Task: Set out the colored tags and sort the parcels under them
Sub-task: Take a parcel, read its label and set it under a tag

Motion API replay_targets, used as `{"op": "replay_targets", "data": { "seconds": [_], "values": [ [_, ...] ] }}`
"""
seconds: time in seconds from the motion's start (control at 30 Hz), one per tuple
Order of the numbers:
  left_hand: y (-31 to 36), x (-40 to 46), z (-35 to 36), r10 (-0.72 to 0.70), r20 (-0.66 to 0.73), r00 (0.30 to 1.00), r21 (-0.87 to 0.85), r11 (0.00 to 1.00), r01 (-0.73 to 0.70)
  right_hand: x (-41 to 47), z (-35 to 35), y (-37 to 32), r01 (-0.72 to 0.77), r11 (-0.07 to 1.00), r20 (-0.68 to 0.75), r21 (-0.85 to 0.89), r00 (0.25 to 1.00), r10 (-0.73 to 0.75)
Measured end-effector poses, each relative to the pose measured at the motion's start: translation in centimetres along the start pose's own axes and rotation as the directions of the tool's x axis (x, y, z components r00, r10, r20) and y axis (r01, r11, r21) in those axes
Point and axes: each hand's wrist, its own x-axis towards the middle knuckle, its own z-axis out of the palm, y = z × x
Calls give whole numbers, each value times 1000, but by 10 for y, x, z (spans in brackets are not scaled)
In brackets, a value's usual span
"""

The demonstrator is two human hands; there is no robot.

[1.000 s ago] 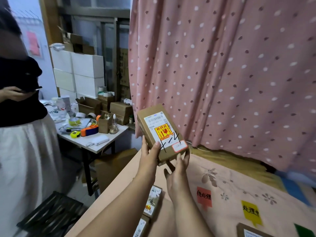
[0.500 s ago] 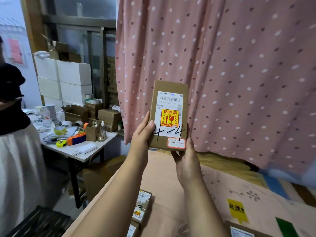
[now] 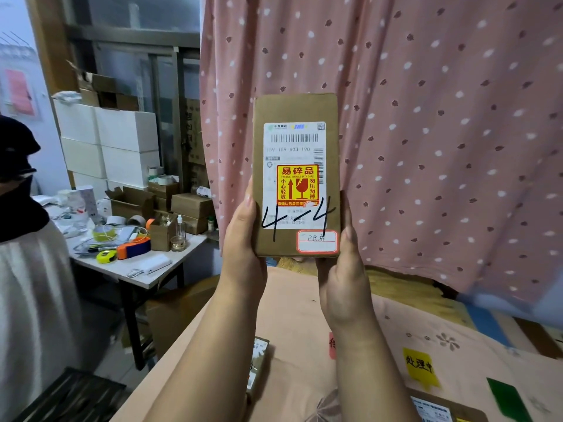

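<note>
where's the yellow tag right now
In the head view the yellow paper tag lies on the peach cloth at lower right, between the partly hidden red tag and the green tag.

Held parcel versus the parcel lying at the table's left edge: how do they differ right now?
The held parcel is upright in the air, gripped by the left hand and right hand; the edge parcel lies on the table, untouched. The held parcel's label shows fully; the edge parcel's is partly hidden. Both are brown cardboard.
</note>
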Motion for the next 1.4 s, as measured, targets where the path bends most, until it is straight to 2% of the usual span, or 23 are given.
{"op": "replay_targets", "data": {
  "seconds": [0.27,0.33,0.43,0.5,0.67,0.87,1.07,1.4],
  "values": [
    [-7,-2,10,-12,21,1000,36,999,12,-8,-13,-5,-77,995,-74,-61,995,73],
    [-13,0,17,-44,20,999,46,998,43,-8,-23,-9,-97,995,-97,-30,991,93],
    [-24,2,36,-81,56,995,68,995,78,-6,-40,-14,-24,999,-115,-38,993,19],
    [-35,2,54,-94,96,991,70,994,88,-9,-56,-18,-54,997,-127,-54,991,47],
    [-72,-8,97,-221,106,969,63,974,216,-13,-113,-26,-90,994,-191,-67,979,76],
    [-115,-27,143,-376,48,925,132,921,368,-36,-179,-36,-188,973,-225,-133,962,155],
    [-123,-43,184,-472,21,881,105,878,468,-46,-220,-54,-223,954,-252,-203,953,169],
    [-125,-58,217,-470,214,856,132,883,451,-74,-242,-82,-243,949,-393,-203,907,148]
  ]
}}
